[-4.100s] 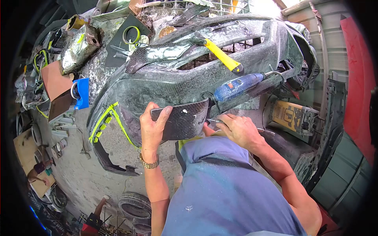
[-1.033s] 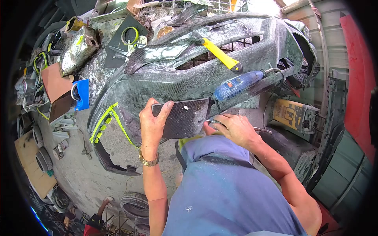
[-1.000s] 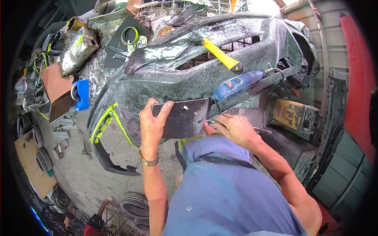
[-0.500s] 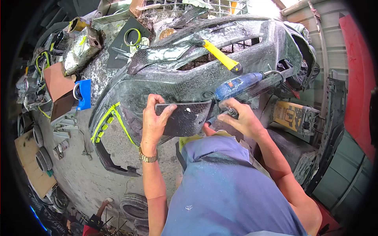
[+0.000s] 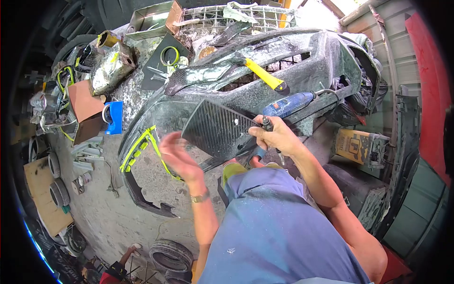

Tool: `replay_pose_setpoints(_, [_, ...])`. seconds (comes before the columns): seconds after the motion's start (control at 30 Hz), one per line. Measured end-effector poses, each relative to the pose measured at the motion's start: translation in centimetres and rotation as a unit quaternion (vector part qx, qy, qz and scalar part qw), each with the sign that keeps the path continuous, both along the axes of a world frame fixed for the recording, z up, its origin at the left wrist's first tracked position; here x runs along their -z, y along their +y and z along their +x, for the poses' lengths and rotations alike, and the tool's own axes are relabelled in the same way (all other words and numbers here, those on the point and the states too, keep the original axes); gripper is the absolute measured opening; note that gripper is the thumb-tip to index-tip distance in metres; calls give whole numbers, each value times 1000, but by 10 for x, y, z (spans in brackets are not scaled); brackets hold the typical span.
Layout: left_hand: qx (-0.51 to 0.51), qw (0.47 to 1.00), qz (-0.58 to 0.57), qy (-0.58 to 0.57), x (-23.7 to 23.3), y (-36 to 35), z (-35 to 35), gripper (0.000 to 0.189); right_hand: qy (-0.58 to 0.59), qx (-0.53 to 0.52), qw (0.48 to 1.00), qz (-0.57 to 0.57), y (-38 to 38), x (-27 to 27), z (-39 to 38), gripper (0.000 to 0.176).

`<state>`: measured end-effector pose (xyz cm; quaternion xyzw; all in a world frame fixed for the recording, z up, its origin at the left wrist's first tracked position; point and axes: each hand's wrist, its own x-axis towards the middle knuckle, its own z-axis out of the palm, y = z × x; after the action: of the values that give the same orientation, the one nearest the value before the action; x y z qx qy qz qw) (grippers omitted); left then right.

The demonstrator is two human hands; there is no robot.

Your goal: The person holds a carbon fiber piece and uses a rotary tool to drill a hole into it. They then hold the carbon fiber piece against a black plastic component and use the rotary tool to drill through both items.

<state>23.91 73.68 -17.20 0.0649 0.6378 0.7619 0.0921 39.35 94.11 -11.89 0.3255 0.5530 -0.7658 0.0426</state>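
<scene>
A dark, ribbed panel piece (image 5: 220, 128) is tilted up in front of my lap. My right hand (image 5: 274, 136) pinches its right corner and also holds a slim rotary handpiece (image 5: 267, 124). My left hand (image 5: 177, 154), blurred by motion, is beside the panel's lower left edge with its fingers apart and nothing in them. Behind the panel lies a large dark bumper (image 5: 156, 111) with yellow-green tape on its left part. A blue power tool (image 5: 288, 105) and a yellow-handled tool (image 5: 265, 75) rest on the bumper.
A tape roll (image 5: 170, 56) and scissors (image 5: 158, 72) lie beyond the bumper. At left are cardboard (image 5: 86, 102), a metal can (image 5: 112, 68) and a blue item (image 5: 114, 117). A battery-like box (image 5: 354, 146) stands at right. Tyres (image 5: 170, 255) and another person's arm (image 5: 127, 254) are below.
My left hand has let go of the panel and moved left and down. The panel has turned in my right hand, showing its ribbed face. The camera view has shifted slightly.
</scene>
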Motion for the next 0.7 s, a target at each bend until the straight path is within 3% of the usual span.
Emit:
replay_pose_setpoints(0.03, [67,997,34,4,14,-5,16,72,1,15,999,-31,2,1,0,20])
replay_pose_setpoints(0.07, [68,997,31,6,8,3,29,72,3,16,999,-34,2,2,-3,20])
replay_pose_setpoints(0.13, [166,978,-126,10,-14,19,53,54,5,4,996,-92,-1,4,-6,22])
replay_pose_setpoints(0.17, [164,978,-129,11,-22,21,49,54,6,3,995,-95,-3,3,-5,22])
replay_pose_setpoints(0.23, [125,981,-53,-140,-32,30,39,51,41,2,994,105,-7,-5,0,34])
replay_pose_setpoints(0.27, [124,981,-55,-137,-31,29,35,51,58,3,977,204,-8,-7,4,40])
replay_pose_setpoints(0.33, [93,977,3,-189,-20,22,28,59,3,-17,974,225,-5,-8,24,45])
replay_pose_setpoints(0.4, [57,977,-54,-199,-6,17,28,66,24,-23,978,205,-7,-10,40,38])
replay_pose_setpoints(0.47, [81,979,-58,-180,-9,23,29,70,55,-42,963,262,-13,-5,49,29])
replay_pose_setpoints(0.53, [107,980,-79,-147,-16,29,30,70,22,-161,936,311,-19,-10,53,26])
replay_pose_setpoints(0.7, [121,985,-93,-82,-12,32,36,59,-54,-233,883,404,-40,-4,49,29])
